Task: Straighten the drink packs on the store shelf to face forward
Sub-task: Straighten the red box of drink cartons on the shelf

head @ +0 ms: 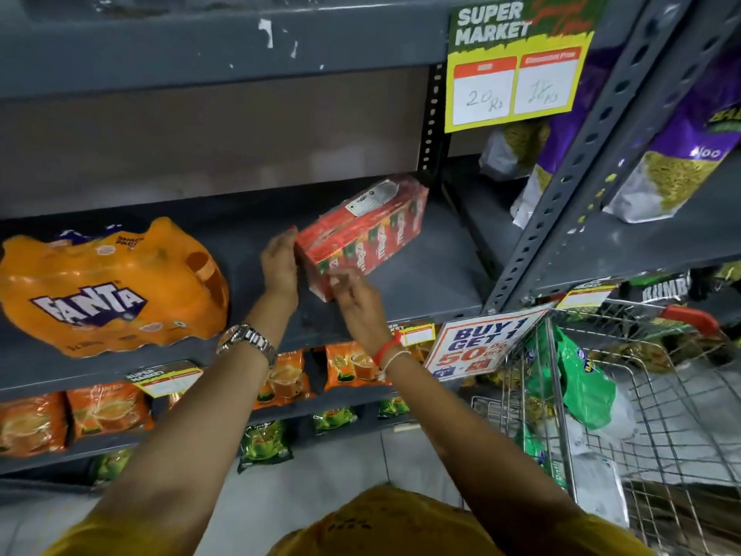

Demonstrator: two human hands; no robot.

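— While it lies crooked on the grey metal shelf (421,270), is the red pack (363,230) held?
— Left hand (280,262) lies flat on its glossy end; right hand (359,302), fingers loose, touches the front corner. The orange Fanta pack (104,286) sits crinkled, well apart.

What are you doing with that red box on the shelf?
A person is tidying a store shelf. Both hands are on a red pack of drink cartons: the left hand lies flat against its near end, and the right hand touches its front bottom corner. The pack sits at an angle, not yet facing forward. An orange Fanta pack rests further left on the same shelf, untouched.
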